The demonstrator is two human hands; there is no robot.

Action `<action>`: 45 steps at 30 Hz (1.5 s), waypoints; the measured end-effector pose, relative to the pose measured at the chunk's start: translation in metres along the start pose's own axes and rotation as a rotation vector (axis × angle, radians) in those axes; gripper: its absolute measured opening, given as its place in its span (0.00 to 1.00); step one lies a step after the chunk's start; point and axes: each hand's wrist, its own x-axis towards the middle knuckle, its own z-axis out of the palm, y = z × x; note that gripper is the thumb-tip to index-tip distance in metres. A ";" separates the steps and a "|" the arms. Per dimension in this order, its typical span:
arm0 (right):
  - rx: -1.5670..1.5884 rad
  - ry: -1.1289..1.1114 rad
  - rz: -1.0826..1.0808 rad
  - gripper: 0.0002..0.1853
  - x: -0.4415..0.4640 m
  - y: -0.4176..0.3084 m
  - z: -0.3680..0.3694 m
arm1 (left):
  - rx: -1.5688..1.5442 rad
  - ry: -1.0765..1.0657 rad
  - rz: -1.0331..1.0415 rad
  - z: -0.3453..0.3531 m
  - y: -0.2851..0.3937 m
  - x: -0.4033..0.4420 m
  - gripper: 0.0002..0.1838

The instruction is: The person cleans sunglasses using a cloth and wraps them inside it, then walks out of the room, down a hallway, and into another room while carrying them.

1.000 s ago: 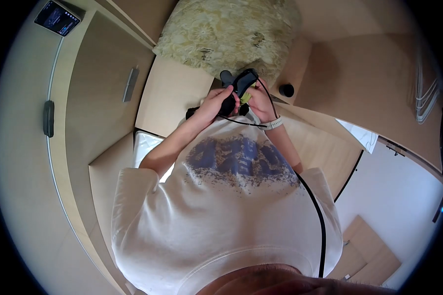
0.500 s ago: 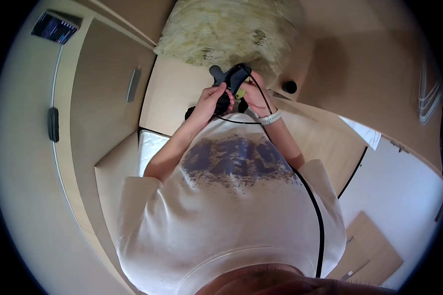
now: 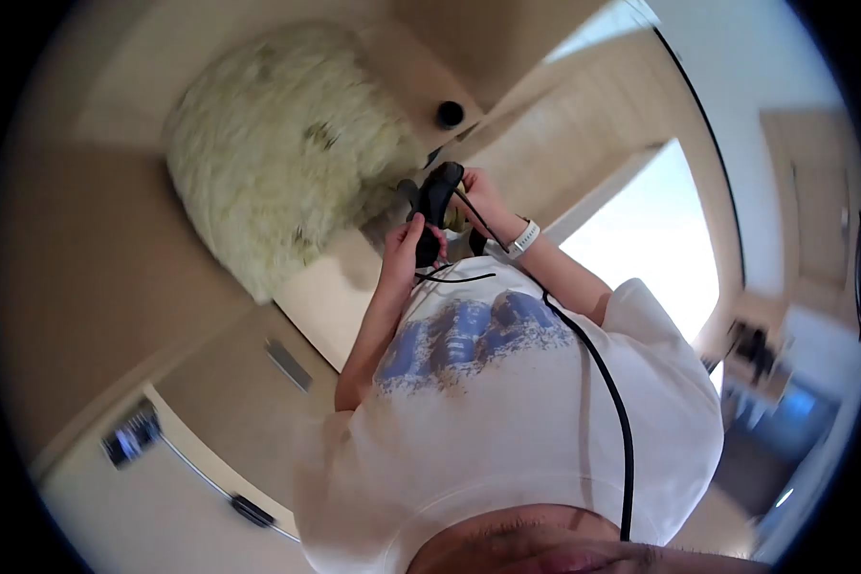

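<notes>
Both hands are on a black curved thing (image 3: pixel 438 191) with rounded lobes, held out in front of my shirt; its kind cannot be made out. My left hand (image 3: pixel 404 251) grips its lower left side, thumb pointing up along it. My right hand (image 3: pixel 488 203), with a pale watch (image 3: pixel 524 238) on the wrist, has its fingers closed on the right side. Something yellow-green (image 3: pixel 457 212) shows between the hands, partly hidden by the fingers. A thin black cord (image 3: pixel 481 225) runs from the black thing past my right hand.
A fluffy cream-green cushion or cover (image 3: pixel 277 143) lies ahead on the left. Beyond my hands, a dark round object (image 3: pixel 450 115) sits on a wooden surface. A thick black cable (image 3: pixel 614 402) hangs down my shirt. At lower left is a wall-mounted screen (image 3: pixel 132 435).
My view has swung to the right, so the cushion and screen now appear farther left or lower. Both hands still hold the black thing, which looks turned a little.
</notes>
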 end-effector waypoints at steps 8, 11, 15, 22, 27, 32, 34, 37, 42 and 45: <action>-0.128 0.204 -0.198 0.06 -0.036 -0.075 -0.046 | 0.236 -0.256 -0.043 0.079 0.053 0.051 0.25; -0.200 0.216 -0.216 0.04 -0.006 -0.060 -0.036 | 0.167 -0.264 -0.045 0.035 0.052 0.077 0.26; -0.329 0.495 -0.277 0.07 -0.026 -0.054 -0.050 | 0.316 -0.460 -0.121 0.046 0.054 0.090 0.27; -0.030 0.509 -0.254 0.05 -0.026 -0.029 -0.116 | 0.332 -0.492 -0.375 0.088 0.017 0.170 0.26; -0.098 0.598 -0.236 0.07 -0.048 -0.083 -0.236 | 0.361 -0.449 -0.479 0.207 -0.007 0.237 0.26; -0.095 0.637 -0.226 0.08 -0.012 -0.110 -0.321 | 0.344 -0.448 -0.472 0.263 -0.008 0.313 0.25; 0.172 0.599 -0.263 0.09 0.009 -0.147 -0.353 | 0.354 -0.430 -0.500 0.293 0.004 0.355 0.26; -0.036 0.634 -0.348 0.10 0.041 -0.168 -0.410 | 0.343 -0.505 -0.457 0.321 0.011 0.434 0.27; -0.541 0.712 -0.449 0.09 0.132 -0.254 -0.545 | 0.264 -0.546 -0.465 0.405 0.043 0.570 0.28; -0.061 0.722 -0.352 0.11 0.181 -0.322 -0.635 | 0.253 -0.639 -0.472 0.490 0.106 0.653 0.29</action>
